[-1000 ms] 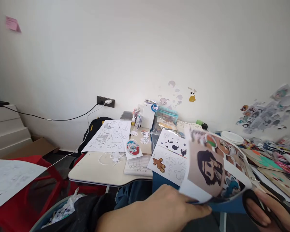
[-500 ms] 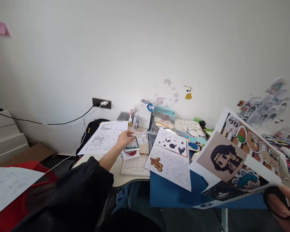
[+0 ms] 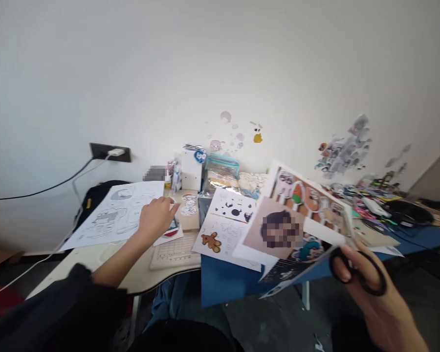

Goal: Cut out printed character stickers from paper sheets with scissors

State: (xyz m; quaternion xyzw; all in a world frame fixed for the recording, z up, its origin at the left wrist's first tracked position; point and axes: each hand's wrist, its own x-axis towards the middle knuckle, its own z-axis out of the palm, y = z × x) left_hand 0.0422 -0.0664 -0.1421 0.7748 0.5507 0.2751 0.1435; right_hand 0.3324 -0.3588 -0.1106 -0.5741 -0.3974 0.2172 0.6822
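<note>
My left hand (image 3: 157,217) hovers palm down over the left side of the desk. Its thumb and forefinger are a little apart, and I see nothing between them. Just below it lie small picture cut-outs (image 3: 170,233), partly hidden by the hand. A printed sheet of line drawings (image 3: 106,215) is beside it on the left. My right hand (image 3: 377,281) has its fingers in the black handles of the scissors (image 3: 377,288). At their blade end, a sheet of colour pictures (image 3: 254,234) is held up in the air, tilted, with a cut edge; the blades are mostly hidden.
A sheet with a brown bear (image 3: 227,264) overlaps the blue table (image 3: 220,288). A ruled white board (image 3: 176,254) lies at the desk's front edge. Behind stand a white file box (image 3: 191,171) and a clear pouch (image 3: 222,166). Clutter (image 3: 374,205) covers the far right.
The view has swung to the right. My left hand has shifted left off the small picture card. The right hand, scissors and colour sheet have come further into view.
</note>
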